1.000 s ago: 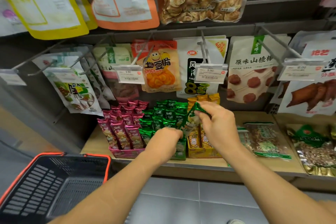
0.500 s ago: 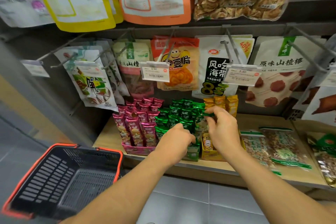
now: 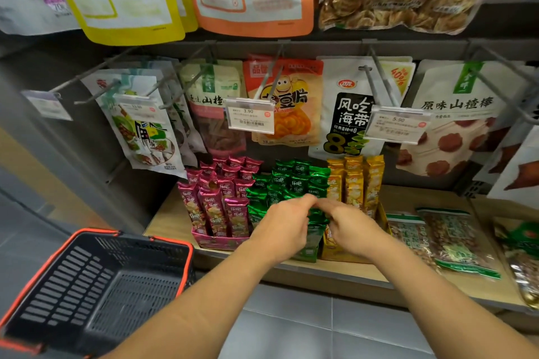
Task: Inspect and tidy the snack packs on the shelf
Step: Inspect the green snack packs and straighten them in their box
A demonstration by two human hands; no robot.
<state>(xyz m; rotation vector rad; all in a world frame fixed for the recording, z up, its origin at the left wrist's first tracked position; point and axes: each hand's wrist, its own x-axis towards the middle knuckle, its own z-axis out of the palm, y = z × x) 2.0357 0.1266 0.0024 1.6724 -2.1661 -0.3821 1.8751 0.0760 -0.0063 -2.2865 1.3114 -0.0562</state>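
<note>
the green snack packs (image 3: 294, 181) stand upright on the wooden shelf (image 3: 344, 269), between the pink packs (image 3: 221, 198) and the yellow packs (image 3: 354, 181). the left hand (image 3: 281, 227) and right hand (image 3: 354, 230) meet over the front green rows, fingers bent down onto the pack tops, tips close together (whether either pinches a pack cannot be told). a black basket (image 3: 96, 285) sits lower left.

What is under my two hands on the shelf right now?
Green snack packs, in the row between pink packs and yellow packs. The left hand and right hand cover the front ones, so whether any finger grips a pack cannot be seen.
</note>
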